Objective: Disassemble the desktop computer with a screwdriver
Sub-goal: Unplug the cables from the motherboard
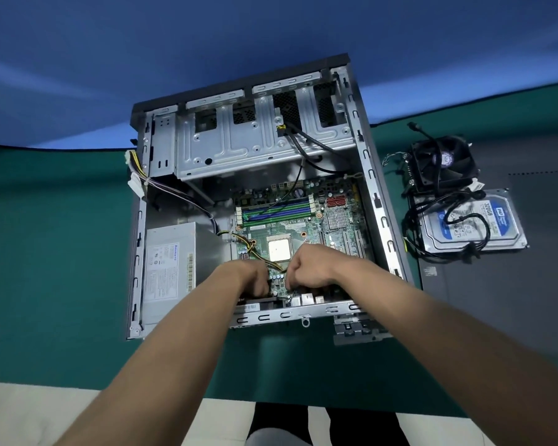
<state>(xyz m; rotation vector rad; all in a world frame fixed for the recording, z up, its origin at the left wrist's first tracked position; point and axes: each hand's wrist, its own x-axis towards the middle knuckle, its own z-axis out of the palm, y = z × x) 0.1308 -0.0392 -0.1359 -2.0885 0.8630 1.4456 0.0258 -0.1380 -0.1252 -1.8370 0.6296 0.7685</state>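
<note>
A: The desktop computer case [258, 194] is lying open on its side across the middle of the green table [55, 252], its far end reaching towards the table's far edge and its rear panel facing the near edge.

B: And both hands are working inside it. The left hand [250, 278] is curling its fingers down at the near edge of the motherboard [303, 226], right by the rear wall of the case.

A: The right hand [310, 268] is sitting just beside it, knuckles up, fingers curled under as well. What either hand is gripping I cannot tell; the fingertips are hiding behind the knuckles.

B: A yellow and black cable [258, 252] is running from the left hand up over the board, passing beside the bare processor [279, 249].

A: The power supply [171, 268] is sitting in the near left corner of the case, and the drive cage [255, 140] is spanning the far end.

B: Off towards the table's right edge, on the dark grey side panel [512, 284], the hard drive [474, 223] is lying flat with black cables draping over it.

A: The cooler fan [442, 162] is resting just beyond the drive, towards the far edge.
</note>
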